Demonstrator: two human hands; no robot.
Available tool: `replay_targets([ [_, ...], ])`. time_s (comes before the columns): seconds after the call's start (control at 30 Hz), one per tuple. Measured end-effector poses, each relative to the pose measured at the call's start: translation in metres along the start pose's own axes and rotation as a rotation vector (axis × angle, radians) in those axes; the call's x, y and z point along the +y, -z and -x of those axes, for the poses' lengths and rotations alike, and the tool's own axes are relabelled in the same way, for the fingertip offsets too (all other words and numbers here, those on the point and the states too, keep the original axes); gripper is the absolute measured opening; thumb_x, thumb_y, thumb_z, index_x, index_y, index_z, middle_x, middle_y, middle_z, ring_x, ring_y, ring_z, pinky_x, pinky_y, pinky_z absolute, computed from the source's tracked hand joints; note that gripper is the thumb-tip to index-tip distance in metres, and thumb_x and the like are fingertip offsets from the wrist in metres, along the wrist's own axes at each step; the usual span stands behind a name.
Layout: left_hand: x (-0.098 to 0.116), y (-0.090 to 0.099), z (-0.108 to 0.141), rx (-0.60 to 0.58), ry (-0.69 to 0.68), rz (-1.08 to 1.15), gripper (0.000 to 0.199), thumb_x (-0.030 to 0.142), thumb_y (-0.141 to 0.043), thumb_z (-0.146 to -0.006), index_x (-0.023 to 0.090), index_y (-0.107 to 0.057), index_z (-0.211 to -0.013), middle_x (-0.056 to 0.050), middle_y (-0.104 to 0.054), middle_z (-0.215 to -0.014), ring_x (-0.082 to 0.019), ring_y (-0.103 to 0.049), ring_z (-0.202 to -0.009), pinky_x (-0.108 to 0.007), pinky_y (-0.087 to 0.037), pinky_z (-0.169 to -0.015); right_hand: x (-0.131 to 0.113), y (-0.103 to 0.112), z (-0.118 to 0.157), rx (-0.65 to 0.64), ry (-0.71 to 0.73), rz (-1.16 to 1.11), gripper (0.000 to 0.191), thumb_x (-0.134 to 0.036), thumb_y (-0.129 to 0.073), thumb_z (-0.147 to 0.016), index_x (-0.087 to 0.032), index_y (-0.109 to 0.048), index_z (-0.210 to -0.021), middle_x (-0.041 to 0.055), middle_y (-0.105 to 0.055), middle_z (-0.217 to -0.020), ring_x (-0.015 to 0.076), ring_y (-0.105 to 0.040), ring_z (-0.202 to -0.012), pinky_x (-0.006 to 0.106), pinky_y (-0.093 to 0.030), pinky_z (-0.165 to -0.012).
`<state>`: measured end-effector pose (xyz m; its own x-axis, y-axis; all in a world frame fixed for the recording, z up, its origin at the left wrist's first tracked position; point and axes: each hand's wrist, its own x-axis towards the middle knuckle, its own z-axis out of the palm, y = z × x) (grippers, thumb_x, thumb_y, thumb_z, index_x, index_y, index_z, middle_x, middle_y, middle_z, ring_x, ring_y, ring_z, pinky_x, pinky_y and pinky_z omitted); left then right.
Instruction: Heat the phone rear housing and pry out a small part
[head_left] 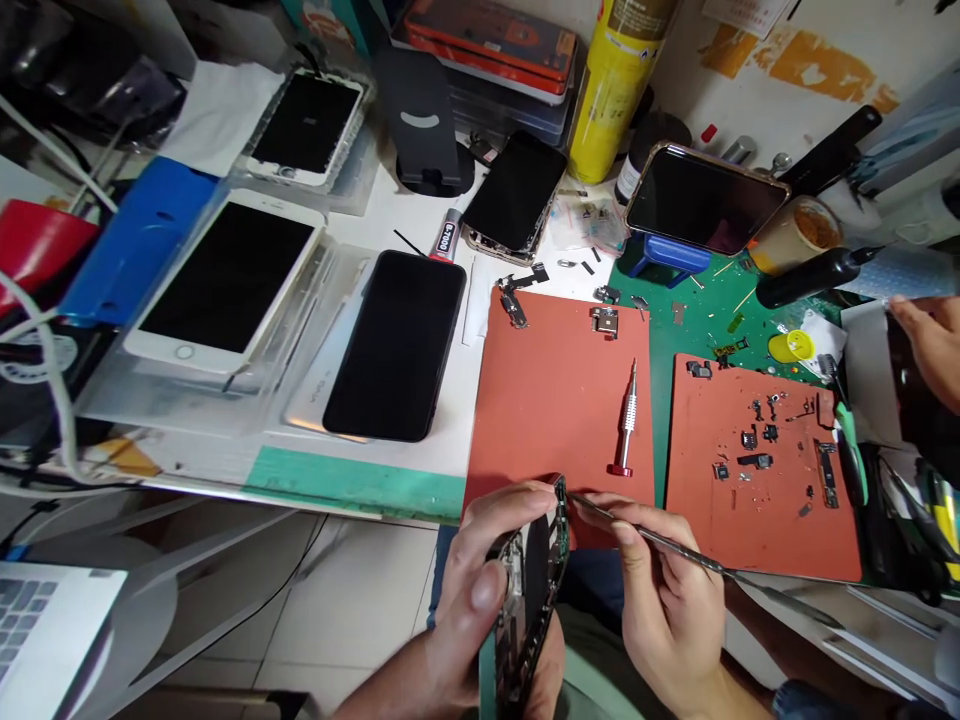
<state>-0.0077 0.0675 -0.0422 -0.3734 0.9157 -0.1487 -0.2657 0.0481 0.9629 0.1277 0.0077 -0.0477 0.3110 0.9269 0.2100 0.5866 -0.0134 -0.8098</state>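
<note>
My left hand (pixel 480 560) is wrapped around an opened phone (pixel 536 570), tilted on edge above my lap with its inner parts showing. Between the fingers of my right hand (pixel 667 580) is a long thin metal pry tool (pixel 690 553). Its tip is at the phone's upper edge; whether it touches the frame I cannot tell. Just beyond both hands lies a red mat (pixel 555 400), bearing a small screwdriver (pixel 628 420) with a red end cap. Small phone parts (pixel 604 321) sit at that mat's far edge.
A second red mat (pixel 705 510) on the right holds several tiny parts. Phones, including a black one (pixel 397 345) and a white one (pixel 229 280), lie to the left. A yellow can (pixel 611 90) stands at the back. Another person's hand (pixel 930 345) shows at the right edge.
</note>
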Motion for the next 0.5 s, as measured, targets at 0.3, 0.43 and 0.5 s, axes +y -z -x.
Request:
replay_targets([
  [0.3, 0.008, -0.013, 0.003, 0.079, 0.045, 0.056, 0.046, 0.068, -0.071, -0.087, 0.025, -0.079, -0.073, -0.01, -0.075, -0.073, -0.037, -0.075, -0.077, -0.061, -0.065, -0.08, 0.001, -0.004, -0.001, 0.001, -0.094, -0.05, 0.019, -0.013, -0.059, -0.107, -0.022, -0.071, -0.118, 0.0062, -0.082, -0.109, 0.0202, -0.084, -0.099, 0.031, -0.071, -0.089],
  [0.43, 0.016, -0.01, 0.002, 0.017, 0.132, 0.076, 0.043, 0.068, -0.074, -0.084, 0.025, -0.075, -0.075, -0.011, -0.075, -0.075, -0.039, -0.075, -0.081, -0.065, -0.064, -0.086, 0.001, -0.004, -0.001, -0.007, -0.111, -0.053, 0.017, -0.014, -0.059, -0.107, -0.022, -0.07, -0.117, 0.0063, -0.082, -0.108, 0.021, -0.084, -0.097, 0.033, -0.072, -0.088],
  [0.5, 0.019, -0.008, 0.001, -0.017, 0.158, 0.063, 0.044, 0.068, -0.073, -0.085, 0.025, -0.076, -0.077, -0.011, -0.076, -0.076, -0.039, -0.075, -0.083, -0.064, -0.064, -0.087, 0.001, -0.004, -0.002, -0.01, -0.11, -0.051, 0.018, -0.014, -0.059, -0.107, -0.023, -0.07, -0.118, 0.0064, -0.082, -0.108, 0.0213, -0.084, -0.097, 0.033, -0.072, -0.088],
])
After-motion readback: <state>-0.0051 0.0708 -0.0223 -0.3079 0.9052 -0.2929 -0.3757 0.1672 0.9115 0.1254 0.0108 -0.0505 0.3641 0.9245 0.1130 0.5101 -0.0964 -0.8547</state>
